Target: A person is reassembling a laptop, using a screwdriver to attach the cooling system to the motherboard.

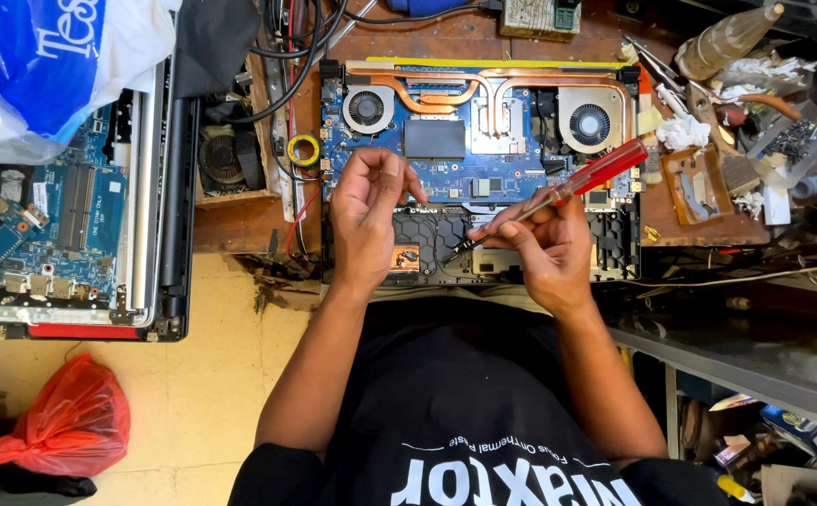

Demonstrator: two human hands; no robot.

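Red translucent plastic forms the handle of the long screwdriver [558,190] held in the right hand [540,248]; the fingers [507,228] are clenched around the lower handle and shaft, with the dark tip [455,250] pointing down and left of them, over the black honeycomb-patterned plastic frame [437,234] of the opened laptop [479,169]. The handle end rises up and right of the fingers, over the right-hand cooling fan [589,124].

Left hand [368,211]: fingers curled inward toward the palm, fingertips pinched together; whether they hold a small part cannot be told. This hand hovers just left of the screwdriver tip, apart from it, above the blue circuit board [371,150] of the laptop.

Beyond both sets of fingers lie copper heat pipes [446,89] joining the left-hand cooling fan [367,108] to the right-hand one. Further left of the left fingers sits a small yellow roll of tape [304,150] on the brown wooden bench [240,225], then a second dismantled laptop with a blue board [43,225]. Outward right of the right fingers lies a clutter of small parts and white tissue [682,133]. Below left, on the floor, rests a red plastic bag [76,422].
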